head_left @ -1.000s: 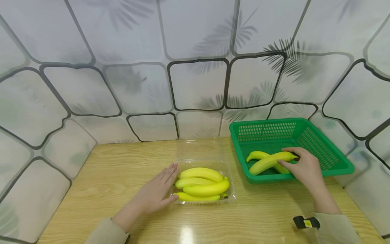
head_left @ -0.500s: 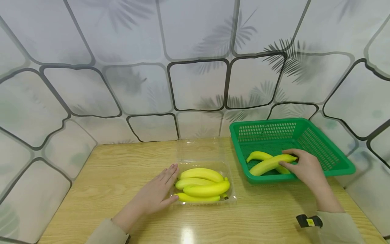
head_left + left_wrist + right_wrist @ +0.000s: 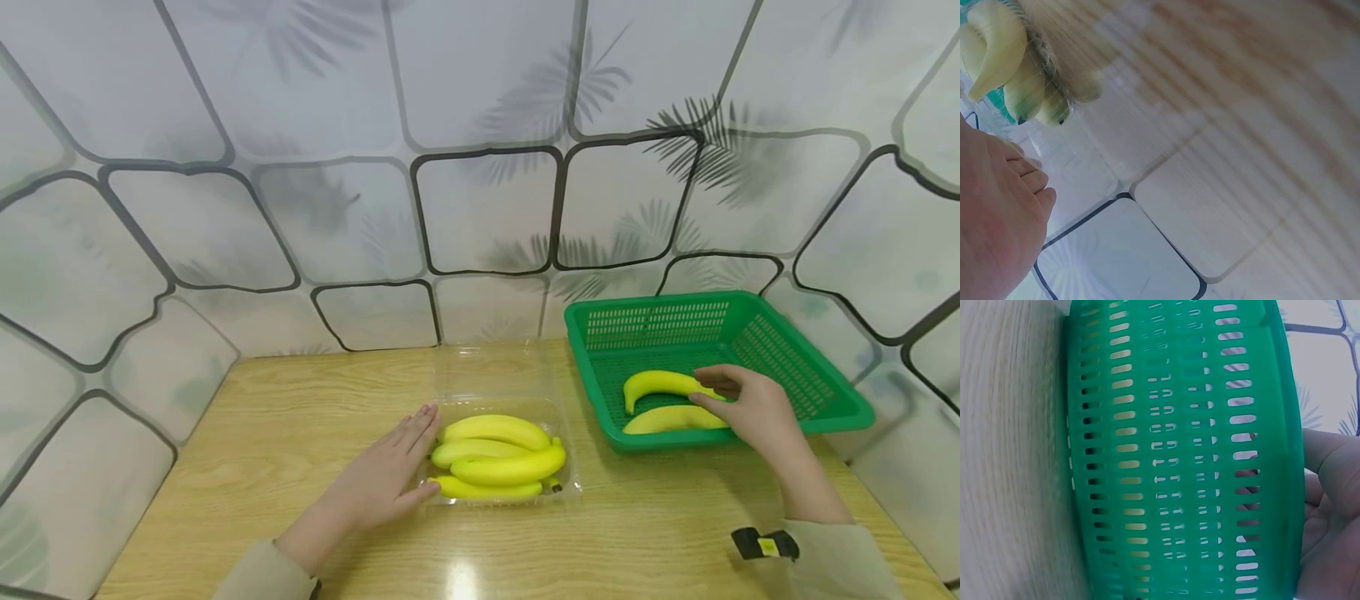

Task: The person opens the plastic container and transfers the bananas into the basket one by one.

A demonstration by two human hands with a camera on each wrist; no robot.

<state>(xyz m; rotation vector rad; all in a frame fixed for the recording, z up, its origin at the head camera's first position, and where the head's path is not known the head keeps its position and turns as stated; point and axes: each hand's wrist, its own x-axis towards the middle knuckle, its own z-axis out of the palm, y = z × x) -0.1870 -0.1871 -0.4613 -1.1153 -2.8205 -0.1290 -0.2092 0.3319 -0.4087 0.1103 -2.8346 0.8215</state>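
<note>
In the head view my left hand (image 3: 382, 471) lies with straight fingers along the left side of a clear plastic clamshell box (image 3: 566, 417). Several yellow bananas (image 3: 495, 429) fill the box. My right hand (image 3: 757, 412) reaches over the front rim of a green basket (image 3: 855, 412), thumb and fingers apart. Two bananas lie inside: a curved banana (image 3: 660, 382), whose right end is at the fingertips, and another banana (image 3: 671, 419) along the front wall. In the right wrist view the basket's slotted wall (image 3: 1179, 450) hides the bananas and part of the hand.
The box's transparent lid (image 3: 491, 367) stands opened back toward the wall. A patterned backdrop (image 3: 487, 208) encloses the wooden table (image 3: 300, 417) at the back and sides. The basket stands to the right of the box.
The banana that my right hand held by its end has come down against the basket's front wall, out of the fingers. The other banana has shifted right. My left hand stays put.
</note>
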